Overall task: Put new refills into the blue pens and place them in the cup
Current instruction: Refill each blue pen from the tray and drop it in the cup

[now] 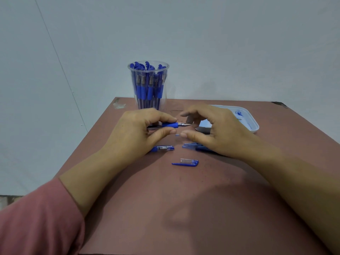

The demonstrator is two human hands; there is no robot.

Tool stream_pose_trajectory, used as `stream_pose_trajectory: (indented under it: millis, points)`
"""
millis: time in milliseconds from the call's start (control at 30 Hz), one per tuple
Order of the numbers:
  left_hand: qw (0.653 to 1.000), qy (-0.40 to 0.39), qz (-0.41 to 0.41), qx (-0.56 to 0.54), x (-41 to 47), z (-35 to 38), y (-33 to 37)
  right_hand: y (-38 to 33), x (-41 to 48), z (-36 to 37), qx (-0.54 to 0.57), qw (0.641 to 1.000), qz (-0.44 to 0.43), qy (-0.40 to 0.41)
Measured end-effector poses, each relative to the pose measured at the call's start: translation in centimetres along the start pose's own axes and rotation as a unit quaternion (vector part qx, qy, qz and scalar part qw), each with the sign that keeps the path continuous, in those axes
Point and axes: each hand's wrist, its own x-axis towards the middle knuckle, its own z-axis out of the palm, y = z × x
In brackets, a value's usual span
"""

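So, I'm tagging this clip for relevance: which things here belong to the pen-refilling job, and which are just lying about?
Job: blue pen in the left hand; right hand by its tip; cup of pens; loose cap; short pen piece; blue pieces under the right hand.
Probably idle: white tray, ink-smeared; tiny blue bit on the table.

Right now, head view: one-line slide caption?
Person holds uncapped blue pen; loose cap lies nearer on table, pen-filled cup behind.

The table (184,208) carries cup (148,85), tray (254,124), loose cap (185,162).
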Motion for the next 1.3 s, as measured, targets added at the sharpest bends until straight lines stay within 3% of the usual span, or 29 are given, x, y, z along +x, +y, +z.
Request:
stream_pose_trajectory:
  millis: [100, 467, 633, 767, 900, 1100, 1300]
  points:
    - [1.0, 0.004, 0.005, 0.009, 0.0, -0.1, 0.1, 0.1, 0.1, 0.1, -0.03, 0.999, -0.036, 0.014]
    - [1.0, 0.006, 0.009, 0.008, 0.0, -0.1, 0.2, -0.2, 0.3, 0.3, -0.021, 1.0, -0.02, 0.012]
    - [0.999, -0.005, -0.013, 0.03, 0.2, -0.5, -0.5, -0.2, -0.1, -0.6, -0.044, 0.991, 0.094, -0.088]
    - [0.999, -0.002, -0.022, 0.049, 0.1, -1.0, -0.8, -0.6, -0.5, -1.3, -0.093, 0.969, 0.089, -0.211]
    - [0.998, -0.016, -0.019, 0.056, 0.1, -1.1, -1.0, -1.6, -0.6, -0.8, -0.092, 0.96, 0.065, -0.256]
    - [0.998, -0.021, -0.015, 0.056, 0.1, -1.2, -1.1, -1.2, -0.3, -2.9, -0.025, 0.975, 0.148, -0.162]
    - [0.999, -0.039, -0.011, 0.028, 0.0, -0.9, -0.7, -1.0, -0.1, -3.1, -0.001, 0.989, 0.13, -0.068]
